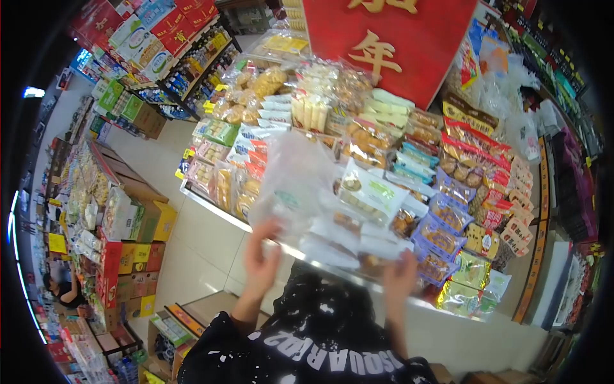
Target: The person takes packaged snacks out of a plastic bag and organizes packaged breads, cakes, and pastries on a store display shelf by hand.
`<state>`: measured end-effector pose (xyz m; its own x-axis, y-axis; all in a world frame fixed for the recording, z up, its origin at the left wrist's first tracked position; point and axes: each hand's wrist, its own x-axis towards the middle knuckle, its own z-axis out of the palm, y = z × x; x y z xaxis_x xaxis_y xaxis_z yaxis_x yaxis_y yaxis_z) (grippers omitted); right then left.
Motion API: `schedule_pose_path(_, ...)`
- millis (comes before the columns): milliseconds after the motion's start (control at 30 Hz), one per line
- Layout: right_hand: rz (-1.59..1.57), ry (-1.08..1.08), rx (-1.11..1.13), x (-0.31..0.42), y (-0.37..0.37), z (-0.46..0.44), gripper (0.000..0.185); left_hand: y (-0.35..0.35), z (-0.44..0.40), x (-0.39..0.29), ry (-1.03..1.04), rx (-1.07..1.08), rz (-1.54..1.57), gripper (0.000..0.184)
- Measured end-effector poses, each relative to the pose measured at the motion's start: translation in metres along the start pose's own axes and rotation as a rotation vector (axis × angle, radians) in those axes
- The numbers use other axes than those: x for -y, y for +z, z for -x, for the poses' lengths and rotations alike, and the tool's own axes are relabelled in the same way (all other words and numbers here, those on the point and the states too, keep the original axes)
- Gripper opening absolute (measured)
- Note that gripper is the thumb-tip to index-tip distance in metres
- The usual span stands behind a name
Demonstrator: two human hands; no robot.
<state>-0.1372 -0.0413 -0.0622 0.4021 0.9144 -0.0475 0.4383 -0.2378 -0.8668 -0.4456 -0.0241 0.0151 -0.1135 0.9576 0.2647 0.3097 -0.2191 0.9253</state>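
My left hand (261, 261) is at the front edge of a snack display, thumb and fingers apart. Its fingertips are beside the lower end of a translucent white plastic bag (294, 179); I cannot tell whether they touch it. The bag lies puffed up over packaged snacks. My right hand (400, 275) is at the same edge, fingers apart, near clear-wrapped snack packs (380, 243) and purple packets (438, 240). Both hands are slightly blurred. Behind the clear packs lies a white and green packet (371, 191).
A red sign (390, 51) with gold characters stands behind the display. Red packets (476, 147) and green-gold packets (460, 288) fill the right side. Stacked boxes (134, 275) and shelves line the left, where a person (69, 291) is in the distance. A metal rim (217, 211) edges the display.
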Motion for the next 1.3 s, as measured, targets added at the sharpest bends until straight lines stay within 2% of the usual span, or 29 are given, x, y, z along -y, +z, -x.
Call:
schedule_pose_path(33,-0.078,-0.055,0.073,0.015,0.028,-0.002,0.059,-0.022,-0.018,0.013,0.001,-0.28,-0.085,0.063)
schedule_pose_path(133,-0.137,-0.338,0.227,0.067,0.126,-0.009,0.077,-0.053,-0.068,0.073,-0.005,-0.21,-0.223,0.055)
schedule_pose_path(167,-0.06,-0.434,0.211,0.08,0.163,-0.016,0.072,-0.061,-0.079,0.072,0.012,-0.199,-0.221,0.055)
schedule_pose_path(200,0.024,-0.519,0.189,0.093,0.196,-0.025,0.068,-0.064,-0.089,0.067,-0.195,0.143,-0.245,0.055)
schedule_pose_path(233,-0.011,-0.335,0.428,0.106,0.226,-0.035,0.062,-0.07,-0.092,0.065,-0.412,0.492,-0.266,0.054)
schedule_pose_path(267,-0.045,-0.148,0.664,0.121,0.25,-0.045,0.057,-0.079,-0.094,0.074,-0.41,0.514,-0.255,0.054)
schedule_pose_path(333,-0.336,-0.156,0.806,0.177,0.29,-0.042,0.05,-0.096,-0.107,0.094,-0.26,0.377,-0.01,0.057)
schedule_pose_path(367,-0.53,-0.151,0.828,0.201,0.31,-0.036,0.05,-0.111,-0.113,0.101,-0.247,0.414,-0.013,0.057)
schedule_pose_path(400,-0.725,-0.155,0.842,0.224,0.329,-0.032,0.051,-0.128,-0.118,0.107,-0.137,0.242,-0.205,0.054)
schedule_pose_path(433,-0.734,-0.27,0.87,0.244,0.344,-0.032,0.049,-0.143,-0.127,0.114,-0.014,0.068,-0.381,0.051)
schedule_pose_path(467,-0.735,-0.382,0.886,0.261,0.355,-0.036,0.048,-0.155,-0.138,0.124,0.015,0.117,-0.368,0.051)
schedule_pose_path(533,-0.352,-0.479,1.09,0.3,0.352,-0.046,0.058,-0.176,-0.164,0.151,-0.073,-0.068,-0.272,0.044)
schedule_pose_path(567,-0.352,-0.461,1.042,0.307,0.355,-0.049,0.058,-0.182,-0.177,0.163,-0.126,-0.168,-0.222,0.04)
schedule_pose_path(600,-0.283,-0.544,1.014,0.311,0.36,-0.047,0.058,-0.188,-0.187,0.172,-0.118,-0.131,-0.21,0.04)
schedule_pose_path(667,-0.211,-0.607,0.965,0.308,0.356,-0.043,0.059,-0.203,-0.208,0.19,-0.238,-0.271,0.184,0.037)
schedule_pose_path(733,-0.279,-0.655,0.64,0.294,0.337,-0.04,0.057,-0.232,-0.242,0.229,-0.249,-0.406,0.128,0.034)
schedule_pose_path(800,-0.549,-0.334,0.69,0.257,0.312,-0.056,0.052,-0.268,-0.279,0.279,-0.304,-0.577,0.087,0.031)
schedule_pose_path(833,-0.255,-0.248,0.574,0.257,0.274,-0.066,0.051,-0.28,-0.293,0.309,-0.308,-0.558,0.096,0.031)
schedule_pose_path(867,0.033,-0.157,0.459,0.255,0.235,-0.069,0.05,-0.292,-0.303,0.339,-0.233,-0.71,0.055,0.033)
schedule_pose_path(900,0.093,-0.348,-0.01,0.185,0.246,-0.075,0.048,-0.295,-0.309,0.354,-0.152,-0.861,0.009,0.034)
schedule_pose_path(967,0.512,-0.285,-0.37,0.097,0.218,-0.086,0.05,-0.267,-0.31,0.323,-0.154,-0.875,0.187,0.037)
schedule_pose_path(1000,0.407,-0.175,-0.46,0.078,0.193,-0.083,0.05,-0.258,-0.306,0.312,-0.159,-0.905,0.358,0.039)
schedule_pose_path(1033,0.443,-0.139,-0.573,0.049,0.174,-0.082,0.05,-0.272,-0.28,0.371,-0.168,-0.906,0.346,0.039)
schedule_pose_path(1100,0.474,-0.093,-0.658,0.025,0.153,-0.076,0.051,-0.285,-0.287,0.473,-0.02,-0.511,-0.549,0.048)
schedule_pose_path(1133,0.367,0.158,-0.482,0.036,0.141,-0.073,0.052,-0.267,-0.28,0.436,-0.019,-0.508,-0.566,0.048)
schedule_pose_path(1167,0.251,0.404,-0.313,0.039,0.132,-0.071,0.054,-0.251,-0.268,0.391,-0.256,-0.409,-0.144,0.053)
schedule_pose_path(1200,0.253,0.312,-0.334,0.012,0.137,-0.072,0.056,-0.233,-0.253,0.343,-0.486,-0.286,0.284,0.057)
schedule_pose_path(1267,0.325,0.325,-0.371,0.018,0.142,-0.069,0.056,-0.207,-0.218,0.267,-0.502,-0.4,0.32,0.063)
schedule_pose_path(1300,0.408,0.324,-0.396,0.023,0.143,-0.07,0.056,-0.205,-0.2,0.274,-0.44,-0.503,0.297,0.064)
